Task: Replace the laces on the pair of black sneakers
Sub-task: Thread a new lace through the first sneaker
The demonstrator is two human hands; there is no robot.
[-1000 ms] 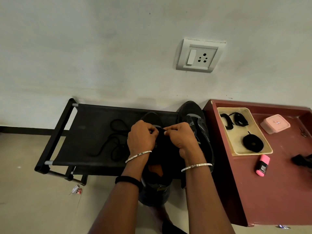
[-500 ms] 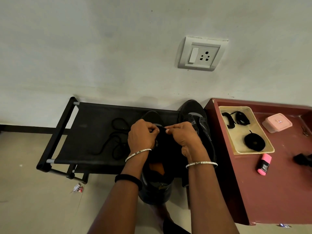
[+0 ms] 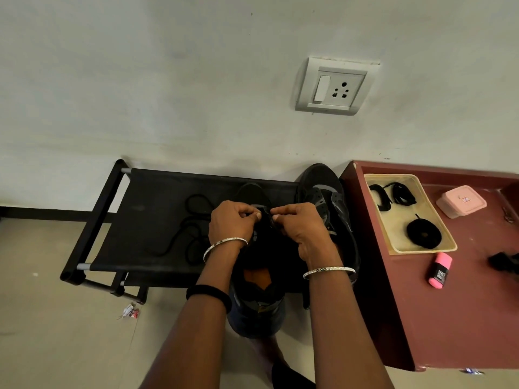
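Note:
Two black sneakers stand on a black fabric shoe rack [image 3: 157,197]. The near sneaker [image 3: 259,284] points away from me, its orange insole showing. My left hand [image 3: 233,223] and my right hand [image 3: 297,223] hover over its eyelet area, each pinching a black lace between thumb and fingers; the lace itself is mostly hidden by the fingers. The second sneaker [image 3: 328,197] lies to the right against the maroon table. A loose black lace [image 3: 191,234] lies curled on the rack to the left of my hands.
A maroon table [image 3: 463,318] on the right holds a beige tray [image 3: 393,247] with coiled black laces [image 3: 422,234], a pink lidded box [image 3: 460,202] and a pink highlighter [image 3: 439,270]. A wall socket [image 3: 335,87] is above. Litter [image 3: 130,311] lies on the floor.
My hands have stayed over the near sneaker, with only slight finger movement on the lace. The camera view shifted a little.

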